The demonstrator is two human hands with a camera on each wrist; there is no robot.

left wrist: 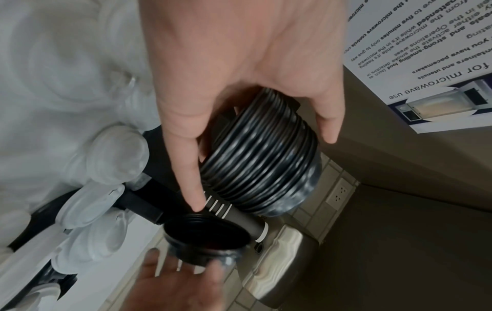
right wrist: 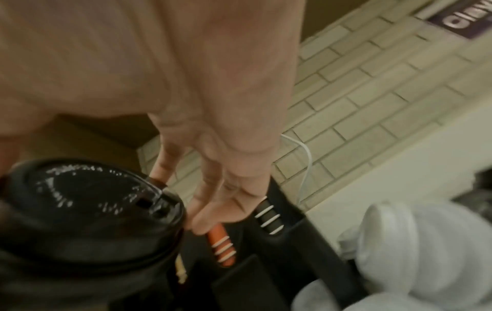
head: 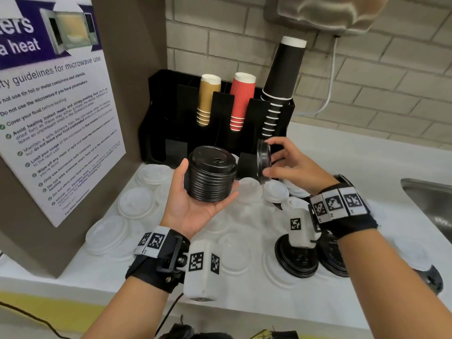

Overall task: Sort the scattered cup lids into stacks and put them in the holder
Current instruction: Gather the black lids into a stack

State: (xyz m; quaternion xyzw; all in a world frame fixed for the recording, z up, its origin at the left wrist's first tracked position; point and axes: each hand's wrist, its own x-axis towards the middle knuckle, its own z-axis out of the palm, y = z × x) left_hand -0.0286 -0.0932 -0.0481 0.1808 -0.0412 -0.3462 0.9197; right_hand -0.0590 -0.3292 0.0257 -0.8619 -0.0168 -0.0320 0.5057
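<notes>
Where lids scatter, white counter (head: 342,152)

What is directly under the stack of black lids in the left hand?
The stack of black lids rests on the upturned palm of the left hand, thumb and fingers curled up its sides. White lids lie on the counter below; the hand hides whatever lies beneath it.

Glossy black plastic lids (head: 210,177) — ribbed.
</notes>
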